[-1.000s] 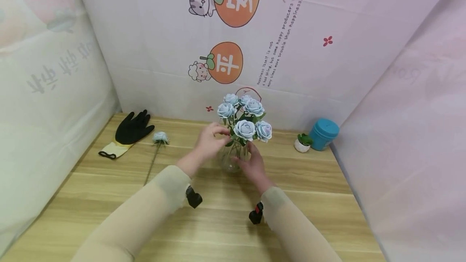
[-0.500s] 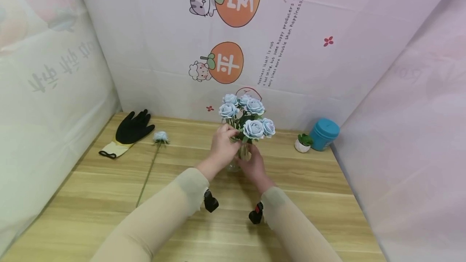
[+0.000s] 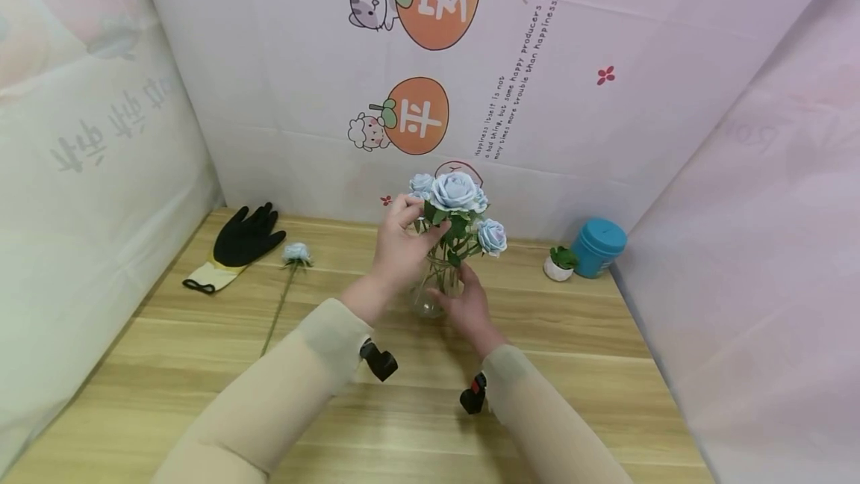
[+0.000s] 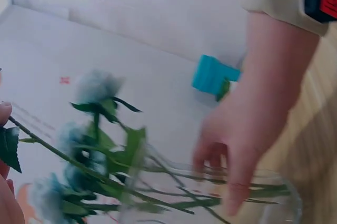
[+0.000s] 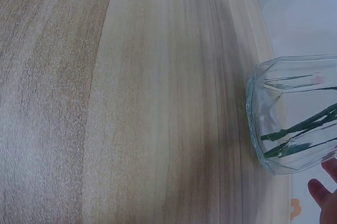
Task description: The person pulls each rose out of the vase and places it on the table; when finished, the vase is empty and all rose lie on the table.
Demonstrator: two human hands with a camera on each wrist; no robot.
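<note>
With the clear, faceted glass vase as the middle of the dial and twelve o'clock toward the back wall, the left hand is at about eleven, thumb and fingers closed in a pinch on the thin green stem of a pale blue rose, whose lower end reaches inside the glass. The right hand, at about four, grips the vase's side, thumb and fingers spread to its width. Other pale blue roses lean from the mouth, one toward two o'clock. A single long-stemmed blue rose lies on the wooden tabletop, its head between nine and ten, with a black-and-cream work glove beyond it. Between two and three stand a small white-potted succulent and a blue lidded tub. The held rose looks light, with a slim, springy stem and soft petals that would probably crush; the stem just below the leaves seems the best hold. The vase is likely smooth, slippery and breakable, so a broad hold on its wall suits it better than a fingertip pinch at the rim.
</note>
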